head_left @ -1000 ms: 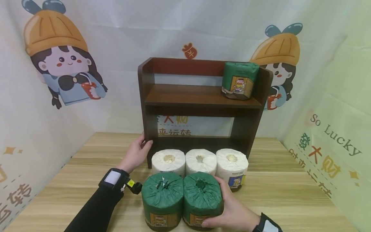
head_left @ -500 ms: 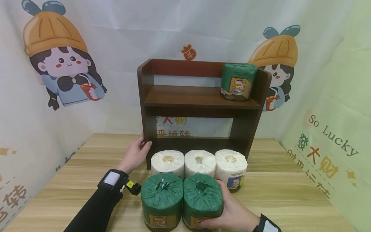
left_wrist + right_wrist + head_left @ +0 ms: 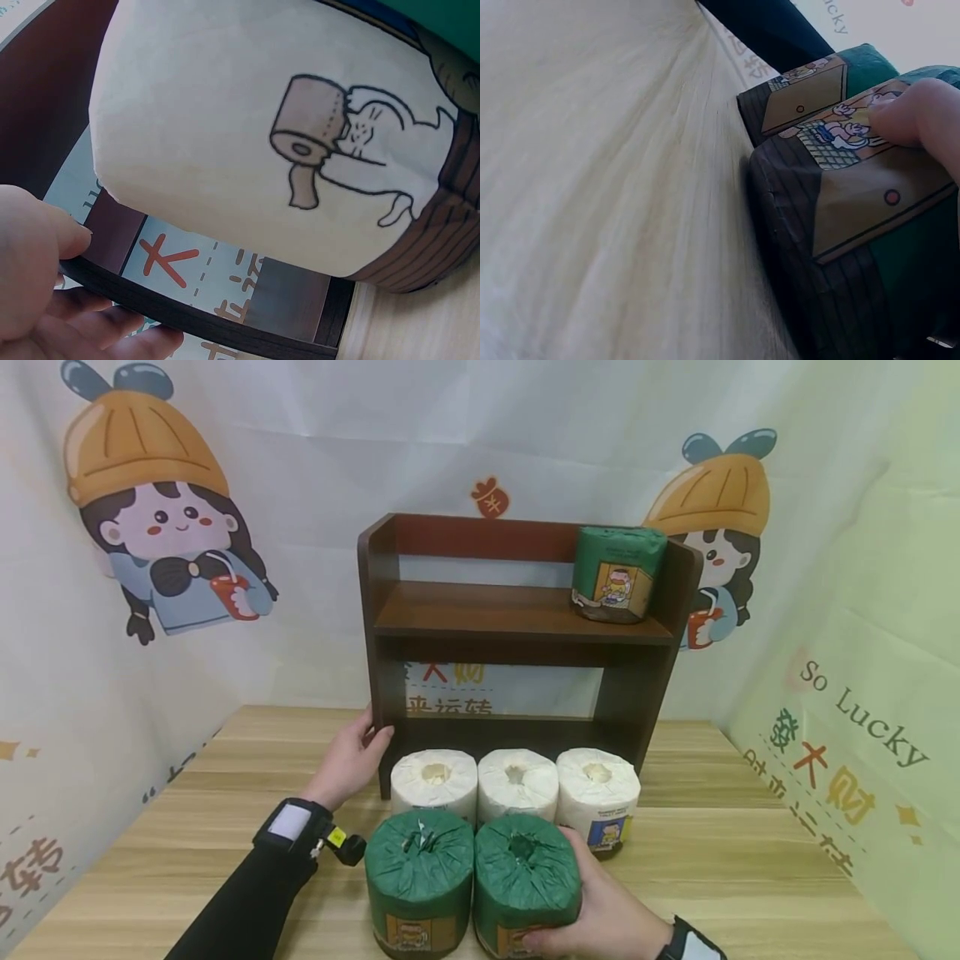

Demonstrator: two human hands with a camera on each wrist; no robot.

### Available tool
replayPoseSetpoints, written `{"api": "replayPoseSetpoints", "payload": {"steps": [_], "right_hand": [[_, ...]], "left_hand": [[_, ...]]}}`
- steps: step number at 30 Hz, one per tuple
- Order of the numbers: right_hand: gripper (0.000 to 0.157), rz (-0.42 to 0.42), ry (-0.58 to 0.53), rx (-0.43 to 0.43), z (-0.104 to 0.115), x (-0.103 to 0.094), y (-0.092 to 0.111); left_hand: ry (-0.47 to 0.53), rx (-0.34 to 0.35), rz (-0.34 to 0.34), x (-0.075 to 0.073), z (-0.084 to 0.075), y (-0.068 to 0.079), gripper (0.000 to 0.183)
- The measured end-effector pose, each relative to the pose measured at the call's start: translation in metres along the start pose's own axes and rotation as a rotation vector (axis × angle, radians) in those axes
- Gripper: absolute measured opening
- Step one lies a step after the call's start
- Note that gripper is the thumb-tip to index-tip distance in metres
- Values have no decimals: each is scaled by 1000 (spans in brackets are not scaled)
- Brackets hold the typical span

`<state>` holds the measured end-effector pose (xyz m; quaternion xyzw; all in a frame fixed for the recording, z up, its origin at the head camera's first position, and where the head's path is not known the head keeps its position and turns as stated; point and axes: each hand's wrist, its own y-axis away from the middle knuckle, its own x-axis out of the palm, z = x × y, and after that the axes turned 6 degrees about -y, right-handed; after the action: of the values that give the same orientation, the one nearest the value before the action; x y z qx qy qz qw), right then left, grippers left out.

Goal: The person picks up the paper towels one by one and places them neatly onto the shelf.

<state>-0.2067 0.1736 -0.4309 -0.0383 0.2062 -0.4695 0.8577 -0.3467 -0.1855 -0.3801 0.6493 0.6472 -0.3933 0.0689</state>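
My right hand grips the near right green toilet roll, thumb across its printed front and fingers behind its right side. In the right wrist view the thumb lies on the printed band of that roll. Another green toilet roll stands right beside it on the left. My left hand holds the left side panel of a dark brown two-tier shelf. In the left wrist view the thumb and fingers lie on either side of the panel edge.
A row of white toilet rolls, left, middle and right, stands between the shelf and the green rolls. One more green roll sits at the right of the upper tier. A printed cloth hangs behind the wooden table.
The head view has shifted very slightly. The right-hand green roll shows a small tilt or shift in my right hand's grip; my left hand stays on the shelf panel.
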Motion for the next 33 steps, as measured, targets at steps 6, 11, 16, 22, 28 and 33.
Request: {"api": "replayPoseSetpoints", "payload": {"steps": [6, 11, 16, 22, 28, 33], "right_hand": [[100, 5, 21, -79, 3, 0, 0], [98, 19, -8, -147, 7, -3, 0], [98, 8, 4, -181, 11, -6, 0], [99, -6, 27, -166, 14, -10, 1], [96, -16, 39, -180, 20, -11, 1], [98, -7, 9, -195, 35, -11, 1]], "left_hand": [[9, -7, 5, 0, 0, 1, 48], [16, 0, 3, 0, -2, 1, 49], [11, -1, 4, 0, -1, 1, 49], [17, -4, 6, 1, 0, 0, 49], [12, -8, 9, 0, 0, 0, 49], [12, -7, 10, 0, -1, 0, 49]]}}
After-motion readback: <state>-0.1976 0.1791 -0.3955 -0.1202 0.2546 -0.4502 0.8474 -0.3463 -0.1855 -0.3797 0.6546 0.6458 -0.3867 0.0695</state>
